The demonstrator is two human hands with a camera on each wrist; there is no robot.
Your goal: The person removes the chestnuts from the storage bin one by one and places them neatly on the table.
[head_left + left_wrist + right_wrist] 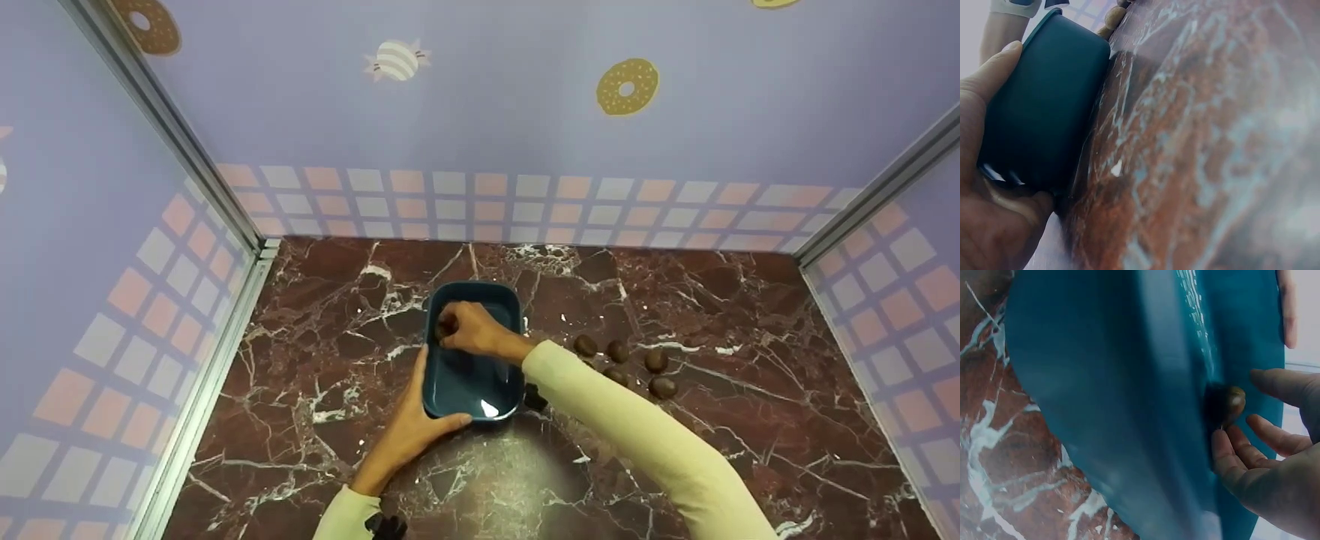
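A deep teal rectangular dish with rounded corners stands on the marble-patterned surface. My left hand grips its near left corner, thumb over the near rim and fingers along the left side. My right hand reaches inside the dish near its far left. There a glossy brown round thing, like a chestnut, lies by the wall. The right fingertips are at its edge, while the thumb stands a little apart from it. Several similar brown chestnut-like things lie to the right of the dish, partly behind the right sleeve.
Purple panels with a pink and white checked border close off the back and both sides. Metal rails run along the left edge of the dark red marbled surface. A black wrist strap shows at the left cuff.
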